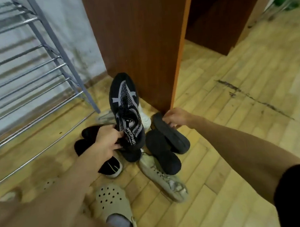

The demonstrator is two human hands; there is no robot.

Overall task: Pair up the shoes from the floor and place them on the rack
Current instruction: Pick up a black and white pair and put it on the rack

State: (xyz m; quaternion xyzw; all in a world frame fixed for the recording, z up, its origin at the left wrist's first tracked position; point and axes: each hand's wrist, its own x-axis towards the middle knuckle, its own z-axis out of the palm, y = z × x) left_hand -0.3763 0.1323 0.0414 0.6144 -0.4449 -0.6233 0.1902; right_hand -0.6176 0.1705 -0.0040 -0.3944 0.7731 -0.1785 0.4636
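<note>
Both hands are busy mid-frame: the left hand (105, 143) pinches the collar of a black-and-grey sneaker (125, 108), toe up, while the right hand (175, 117) closes on a black shoe (171, 134) lying sole-up. Best check it matches — then carry both to the rack (30, 74), upper left.

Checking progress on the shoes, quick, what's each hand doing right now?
Left hand: closed on the black and grey sneaker, lifted.
Right hand: gripping the dark shoe at its end.
</note>
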